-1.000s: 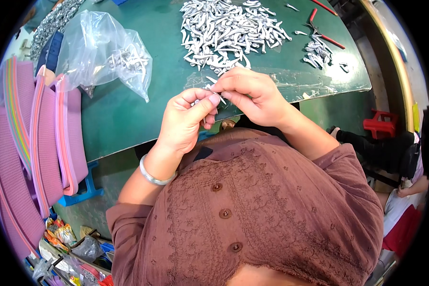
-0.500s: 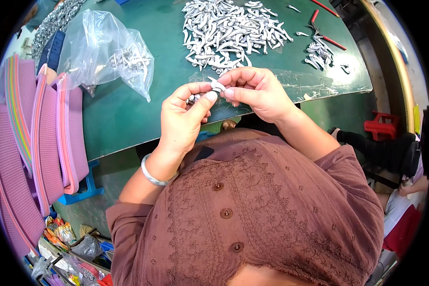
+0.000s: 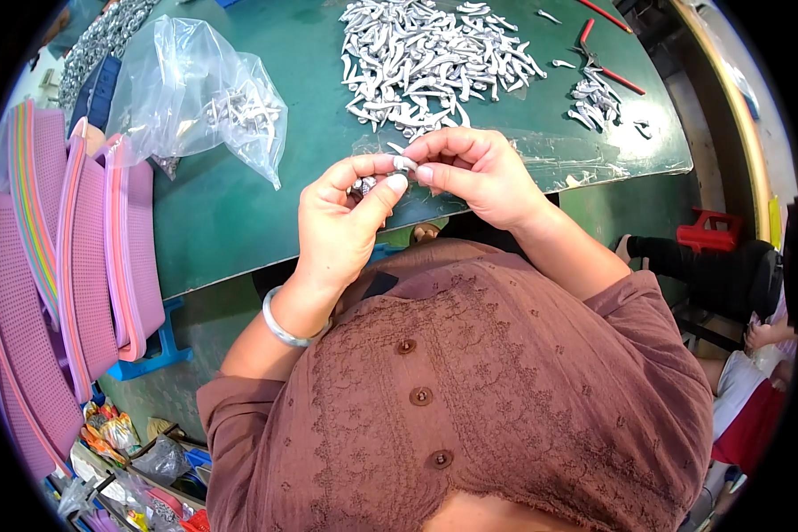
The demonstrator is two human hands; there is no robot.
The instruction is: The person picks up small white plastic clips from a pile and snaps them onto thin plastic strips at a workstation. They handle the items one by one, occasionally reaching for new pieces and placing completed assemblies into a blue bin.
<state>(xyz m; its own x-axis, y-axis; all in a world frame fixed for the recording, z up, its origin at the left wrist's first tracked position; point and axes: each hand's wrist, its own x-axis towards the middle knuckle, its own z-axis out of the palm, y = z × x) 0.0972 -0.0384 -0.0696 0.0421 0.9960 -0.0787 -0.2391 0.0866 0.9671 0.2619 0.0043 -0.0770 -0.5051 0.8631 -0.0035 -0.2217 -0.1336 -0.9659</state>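
A small curved silver-grey piece (image 3: pixel 404 164) is pinched between the fingertips of both my hands, just over the table's near edge. My left hand (image 3: pixel 344 199) grips it with thumb and index finger, and a few more silver pieces (image 3: pixel 362 185) show inside its curled fingers. My right hand (image 3: pixel 479 173) is closed at the piece's other end, its thumb and index finger pressed together. Beyond the hands, a big heap of similar curved grey pieces (image 3: pixel 430 62) covers the table's middle. Fingertips hide much of the held piece.
A clear plastic bag (image 3: pixel 182 89) with grey pieces lies at the left of the green table (image 3: pixel 310 106). Red-handled pliers (image 3: pixel 591 58) and a smaller pile (image 3: pixel 597 100) are at right. Purple baskets (image 3: pixel 89 257) stand on the left; a red stool (image 3: pixel 709 230) is at right.
The held piece has turned slightly between my fingertips, and my left fingers have shifted a little. At the right edge, another person's leg and arm have moved slightly.
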